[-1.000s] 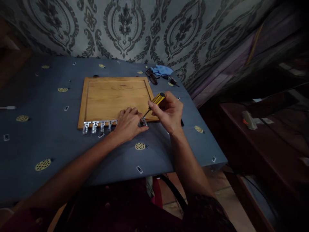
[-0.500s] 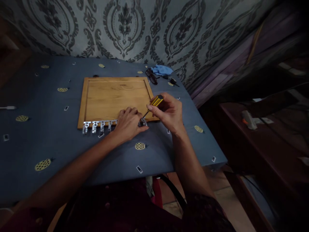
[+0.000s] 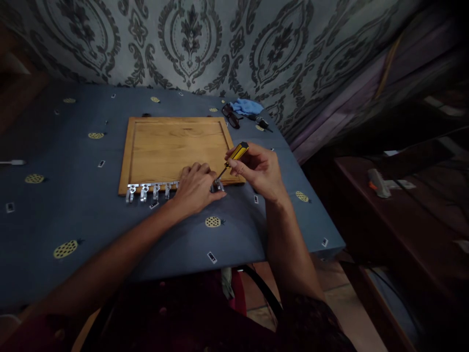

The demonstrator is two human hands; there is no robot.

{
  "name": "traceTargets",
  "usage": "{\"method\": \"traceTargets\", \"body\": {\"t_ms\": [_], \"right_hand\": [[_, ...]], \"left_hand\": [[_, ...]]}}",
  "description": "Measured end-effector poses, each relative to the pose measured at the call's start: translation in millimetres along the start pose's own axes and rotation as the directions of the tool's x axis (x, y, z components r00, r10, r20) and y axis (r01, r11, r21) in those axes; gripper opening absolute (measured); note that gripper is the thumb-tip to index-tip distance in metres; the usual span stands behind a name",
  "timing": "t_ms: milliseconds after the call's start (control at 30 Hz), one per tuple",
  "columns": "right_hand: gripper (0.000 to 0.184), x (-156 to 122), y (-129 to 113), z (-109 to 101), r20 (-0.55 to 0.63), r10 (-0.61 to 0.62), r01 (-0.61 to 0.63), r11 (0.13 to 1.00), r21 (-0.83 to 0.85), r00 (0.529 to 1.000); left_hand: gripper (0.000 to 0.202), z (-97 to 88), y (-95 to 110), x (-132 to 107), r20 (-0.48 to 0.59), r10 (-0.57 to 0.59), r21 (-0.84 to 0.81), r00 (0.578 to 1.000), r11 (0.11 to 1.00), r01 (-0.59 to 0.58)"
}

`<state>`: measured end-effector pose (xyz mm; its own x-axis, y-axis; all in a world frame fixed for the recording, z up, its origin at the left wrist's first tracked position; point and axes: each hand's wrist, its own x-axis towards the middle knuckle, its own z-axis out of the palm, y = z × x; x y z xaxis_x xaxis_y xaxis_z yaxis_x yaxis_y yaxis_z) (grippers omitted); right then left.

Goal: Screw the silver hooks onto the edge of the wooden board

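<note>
A wooden board (image 3: 172, 146) lies on the blue tablecloth (image 3: 73, 215). Along its near edge runs a metal hook rail (image 3: 148, 189) with several silver hooks. My left hand (image 3: 196, 188) lies curled over the right part of the rail and presses it down. My right hand (image 3: 258, 168) pinches a yellow and black screwdriver (image 3: 234, 155). The tool slants down to the left, and its tip meets the rail's right end (image 3: 217, 185) beside my left thumb.
Dark glasses (image 3: 230, 116), a blue cloth (image 3: 247, 105) and a small dark tool (image 3: 262, 122) lie at the table's far right corner. The table's right edge drops off near my right wrist. A dark wooden shelf (image 3: 384, 195) stands to the right.
My right hand has turned on the screwdriver handle, its wrist swinging slightly rightward. My left hand and the rail have stayed put.
</note>
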<state>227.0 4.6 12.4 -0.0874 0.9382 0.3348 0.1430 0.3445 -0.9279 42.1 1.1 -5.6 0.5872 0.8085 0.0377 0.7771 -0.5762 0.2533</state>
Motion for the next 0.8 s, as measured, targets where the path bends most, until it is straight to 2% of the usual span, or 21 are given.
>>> {"method": "traceTargets", "body": {"t_ms": [167,333,433,800], "right_hand": [[0.049,0,8,8,-0.122,-0.06,0.053,0.997,-0.061,0.991],[0.052,0,10,11,-0.266,-0.175,0.136,0.978,-0.159,0.948],[0.049,0,12,9,-0.272,-0.218,0.161,0.963,-0.217,0.937],[0.047,-2,18,12,-0.237,-0.178,0.125,0.967,-0.222,0.955]], "left_hand": [[0.046,-0.8,1,0,0.009,-0.015,-0.009,1.0,1.0,0.015],[0.047,-1.4,1,0,0.015,-0.014,0.009,1.0,1.0,0.014],[0.046,-1.0,1,0,0.014,-0.012,0.006,1.0,1.0,0.012],[0.043,3.7,-1,0,-0.034,0.006,0.018,0.999,1.0,-0.006]]}}
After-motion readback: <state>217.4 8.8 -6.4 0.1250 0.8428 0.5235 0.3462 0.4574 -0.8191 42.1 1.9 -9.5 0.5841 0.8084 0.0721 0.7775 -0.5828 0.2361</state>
